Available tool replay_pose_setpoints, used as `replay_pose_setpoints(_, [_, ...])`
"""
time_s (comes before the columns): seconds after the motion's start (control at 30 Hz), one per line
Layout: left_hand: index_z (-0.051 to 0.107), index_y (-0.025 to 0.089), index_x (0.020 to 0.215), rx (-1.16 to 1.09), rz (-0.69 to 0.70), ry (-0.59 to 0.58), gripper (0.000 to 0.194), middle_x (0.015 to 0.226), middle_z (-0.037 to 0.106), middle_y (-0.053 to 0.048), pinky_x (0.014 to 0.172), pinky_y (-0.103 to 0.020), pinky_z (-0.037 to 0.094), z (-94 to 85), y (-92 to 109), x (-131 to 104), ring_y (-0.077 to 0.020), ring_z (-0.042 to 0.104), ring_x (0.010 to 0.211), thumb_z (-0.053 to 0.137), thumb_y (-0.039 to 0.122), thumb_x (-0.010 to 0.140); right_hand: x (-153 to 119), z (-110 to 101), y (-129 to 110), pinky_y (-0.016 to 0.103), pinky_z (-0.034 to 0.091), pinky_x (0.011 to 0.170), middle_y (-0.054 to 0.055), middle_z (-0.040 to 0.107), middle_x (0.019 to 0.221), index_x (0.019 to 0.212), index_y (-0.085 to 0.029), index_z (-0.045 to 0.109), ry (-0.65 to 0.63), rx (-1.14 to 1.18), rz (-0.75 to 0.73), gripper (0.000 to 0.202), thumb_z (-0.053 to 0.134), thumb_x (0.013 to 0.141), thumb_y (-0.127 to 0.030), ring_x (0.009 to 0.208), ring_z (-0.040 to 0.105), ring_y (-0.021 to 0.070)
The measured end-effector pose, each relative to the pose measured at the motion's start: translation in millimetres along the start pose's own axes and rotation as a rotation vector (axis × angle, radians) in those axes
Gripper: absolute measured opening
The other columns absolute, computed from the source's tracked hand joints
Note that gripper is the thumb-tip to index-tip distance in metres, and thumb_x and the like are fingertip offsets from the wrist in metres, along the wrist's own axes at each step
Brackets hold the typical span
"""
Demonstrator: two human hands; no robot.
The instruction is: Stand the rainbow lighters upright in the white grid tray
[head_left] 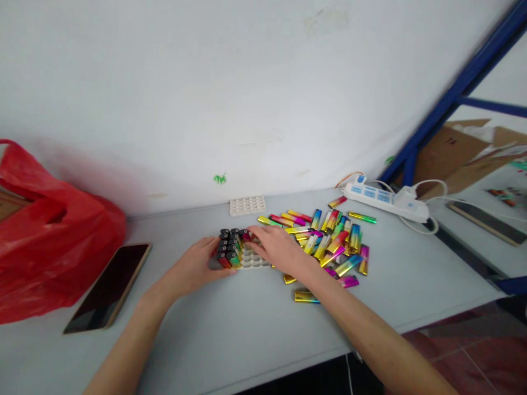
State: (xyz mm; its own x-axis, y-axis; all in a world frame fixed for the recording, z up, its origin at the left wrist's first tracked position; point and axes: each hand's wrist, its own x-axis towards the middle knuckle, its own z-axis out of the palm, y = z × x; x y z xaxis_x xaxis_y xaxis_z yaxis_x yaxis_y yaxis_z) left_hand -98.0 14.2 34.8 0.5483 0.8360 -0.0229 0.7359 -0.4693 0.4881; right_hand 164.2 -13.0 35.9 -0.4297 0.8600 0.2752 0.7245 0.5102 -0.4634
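A white tray with rows of holes lies on the grey table, its left part filled with several upright black-topped lighters. My left hand is wrapped round the left and front sides of the tray and its lighters. My right hand pinches a dark red piece at the back of the tray, beside the standing lighters; its lower end is hidden. Right of the tray, many shiny multicoloured lighter-like pieces lie in a loose pile, partly behind my right hand and forearm.
Against the wall stands a second white holed tray. A red plastic bag and a phone are at the left. A white power strip with cables lies at the back right, near a blue metal frame and cardboard boxes.
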Motion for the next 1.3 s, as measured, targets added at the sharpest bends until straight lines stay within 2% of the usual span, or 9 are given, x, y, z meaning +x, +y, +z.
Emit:
replay_pose_setpoints(0.1, [0.068,0.022,0.097,0.031,-0.042,0.000,0.048,0.107,0.076,-0.013,0.090,-0.046,0.057,-2.7,5.6,1.1,-0.0350,0.071,0.099,0.080,0.065,0.077,-11.1,-13.8,18.4,0.041,0.053,0.103,0.013,0.079,0.120,0.144,-0.019,0.064,0.082,0.011,0.003,0.036,0.062,0.111,-0.035,0.113,0.072,0.0282])
replay_pose_setpoints(0.23, [0.067,0.022,0.092,0.047,-0.062,0.001,0.054,0.107,0.076,-0.015,0.089,-0.047,0.059,-4.3,10.6,1.4,-0.0355,0.071,0.098,0.079,0.072,0.074,-21.0,-33.6,54.4,0.042,0.053,0.105,0.013,0.078,0.115,0.124,-0.018,0.076,0.188,-0.115,0.159,0.023,0.060,0.111,-0.027,0.112,0.070,0.0287])
replay_pose_setpoints(0.37, [0.069,0.021,0.092,0.044,-0.081,0.017,0.054,0.108,0.077,-0.015,0.091,-0.048,0.060,-4.4,12.6,0.0,-0.0363,0.072,0.100,0.081,0.070,0.073,-20.4,-39.9,75.9,0.042,0.052,0.104,0.013,0.078,0.115,0.118,-0.018,0.081,0.161,-0.200,0.189,0.023,0.064,0.109,-0.031,0.110,0.067,0.0293])
replay_pose_setpoints(0.57, [0.069,0.023,0.093,0.046,-0.066,0.023,0.050,0.106,0.076,-0.014,0.089,-0.048,0.059,-2.9,9.9,0.0,-0.0362,0.072,0.097,0.082,0.067,0.072,-5.0,-20.9,71.9,0.044,0.051,0.105,0.014,0.074,0.130,0.122,-0.022,0.083,0.087,-0.296,0.216,0.027,0.060,0.111,-0.033,0.121,0.063,0.0306])
replay_pose_setpoints(0.77, [0.065,0.025,0.093,0.051,-0.049,0.013,0.047,0.106,0.074,-0.013,0.093,-0.047,0.058,-0.2,5.6,0.1,-0.0360,0.070,0.101,0.081,0.066,0.075,1.9,-4.2,72.2,0.052,0.045,0.117,0.016,0.067,0.145,0.115,-0.020,0.084,0.131,-0.346,0.295,0.028,0.060,0.110,-0.034,0.135,0.056,0.0348])
replay_pose_setpoints(0.9, [0.066,0.024,0.097,0.041,-0.045,0.008,0.048,0.110,0.074,-0.014,0.096,-0.047,0.058,1.3,4.9,-1.7,-0.0364,0.070,0.105,0.082,0.065,0.078,2.5,-3.4,72.9,0.055,0.040,0.121,0.015,0.074,0.132,0.110,-0.019,0.079,0.121,-0.308,0.258,0.014,0.070,0.104,-0.028,0.126,0.062,0.0334])
replay_pose_setpoints(1.07, [0.068,0.024,0.099,0.040,-0.033,0.018,0.048,0.110,0.075,-0.015,0.094,-0.047,0.059,0.6,5.6,-2.3,-0.0369,0.071,0.105,0.082,0.064,0.078,1.5,-10.6,66.5,0.061,0.031,0.128,0.008,0.081,0.105,0.110,-0.022,0.069,0.197,-0.147,0.190,0.007,0.063,0.107,-0.024,0.109,0.072,0.0280])
replay_pose_setpoints(1.2, [0.070,0.025,0.100,0.045,-0.044,0.021,0.048,0.110,0.076,-0.014,0.093,-0.048,0.059,-0.2,6.7,-1.6,-0.0369,0.071,0.104,0.081,0.065,0.076,-3.0,-18.9,58.3,0.044,0.055,0.104,0.010,0.080,0.115,0.124,-0.023,0.065,0.356,0.243,0.162,0.020,0.056,0.110,-0.034,0.103,0.076,0.0251])
replay_pose_setpoints(1.3, [0.070,0.024,0.096,0.050,-0.054,0.022,0.048,0.106,0.075,-0.014,0.090,-0.047,0.059,-0.1,7.0,-1.4,-0.0363,0.070,0.100,0.081,0.067,0.076,-5.5,-20.4,47.1,0.034,0.058,0.075,0.005,0.075,0.093,0.116,-0.024,0.064,0.338,0.527,0.275,0.030,0.051,0.110,-0.050,0.076,0.072,0.0199])
